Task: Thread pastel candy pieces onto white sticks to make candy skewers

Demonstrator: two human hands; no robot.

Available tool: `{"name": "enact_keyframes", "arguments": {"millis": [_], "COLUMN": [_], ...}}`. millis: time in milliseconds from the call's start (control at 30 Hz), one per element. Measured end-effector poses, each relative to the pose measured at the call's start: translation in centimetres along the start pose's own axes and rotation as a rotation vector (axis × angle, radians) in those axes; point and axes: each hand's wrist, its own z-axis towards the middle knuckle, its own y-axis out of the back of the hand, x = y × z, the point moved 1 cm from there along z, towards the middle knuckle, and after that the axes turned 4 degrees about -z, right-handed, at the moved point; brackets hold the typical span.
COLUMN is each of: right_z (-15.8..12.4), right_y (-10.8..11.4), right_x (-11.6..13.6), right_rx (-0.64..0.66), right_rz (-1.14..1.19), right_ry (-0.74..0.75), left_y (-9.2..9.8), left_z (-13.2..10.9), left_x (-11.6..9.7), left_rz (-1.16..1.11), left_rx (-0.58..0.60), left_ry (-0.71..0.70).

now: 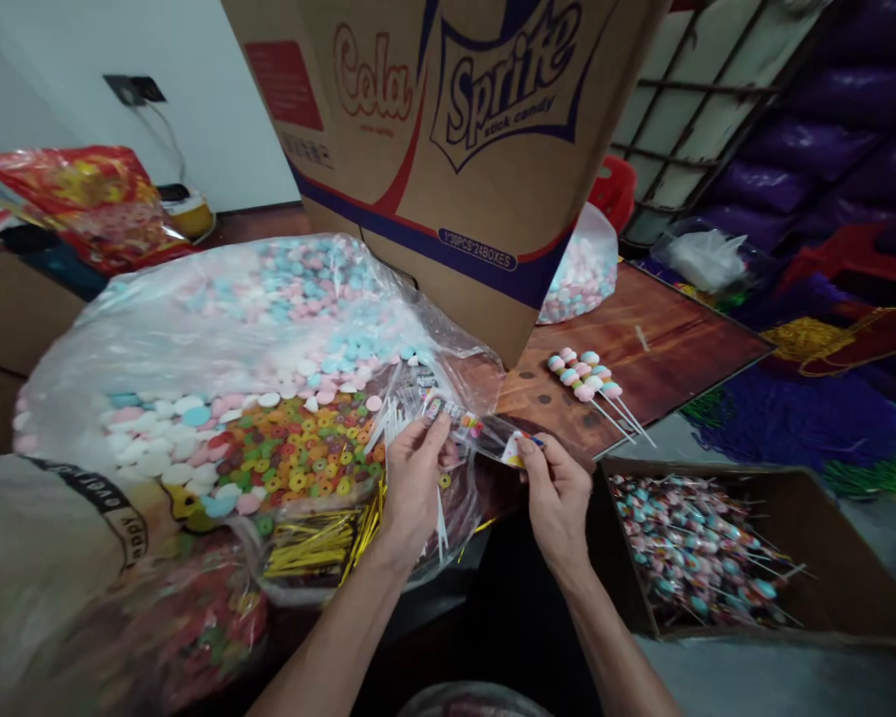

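Note:
A small clear plastic bag (487, 430) with colourful print stretches between my two hands. My left hand (418, 468) pinches one end of it, and my right hand (557, 488) pinches the other. Close behind my left hand lie white sticks (395, 413) and more printed clear bags (422, 378). To its left spread gummy rings (299, 448) in orange, green, yellow and red. Gold twist ties (314, 543) lie below them. Beyond my right hand, several candy skewers (586, 376) of pastel pieces rest on the wooden table (664, 329).
A large cardboard carton (418, 189) stands at the back. Pastel marshmallow-like candies (299, 279) fill a big clear plastic sheet or bag (156, 299). On the right, an open cardboard box (828, 558) holds many wrapped candy skewers (694, 558). A red snack bag (90, 204) is far left.

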Motion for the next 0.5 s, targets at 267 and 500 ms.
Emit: {"name": "enact_keyframes", "arguments": {"millis": [267, 500], "right_z": [-0.4, -0.3], "right_y": [-1.3, -1.3], "right_x": [1.0, 0.8], "right_rx": [-0.004, 0.035], "right_rz": [0.022, -0.016], "right_ry": [0.013, 0.038], "left_y": [0.5, 1.3], "left_z": [-0.8, -0.7], "left_x": [-0.5, -1.0], "left_rz": [-0.155, -0.2], "left_rx": [-0.084, -0.165], "left_ry": [-0.06, -0.033]}}
